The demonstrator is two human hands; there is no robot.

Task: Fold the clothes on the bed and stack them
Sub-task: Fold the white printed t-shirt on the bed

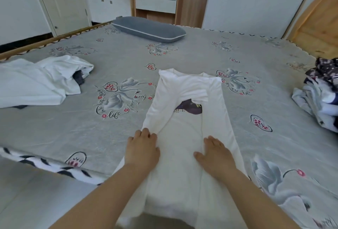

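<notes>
Pressing flat with the right hand (214,152), fingers straight and released, on the inner edge of the right folded panel of the white shirt (184,133) at lower centre of the frame. Curling the fingers of the left hand (142,148) over the edge of the left folded panel, seemingly pinching it, though the fingertips are partly hidden in the cloth.

Judging the step in hand as smoothing both side folds: best keeping the two panels parallel, sweeping creases toward the hem, then bringing the hem up to the collar in one even fold.

Counting outward across the bed (91,131): one shirt being folded at centre; one loose white heap (38,80) at mid left; one pile of patterned clothes (321,96) at the right edge, item count unclear; one grey pillow (149,29) at upper centre.
</notes>
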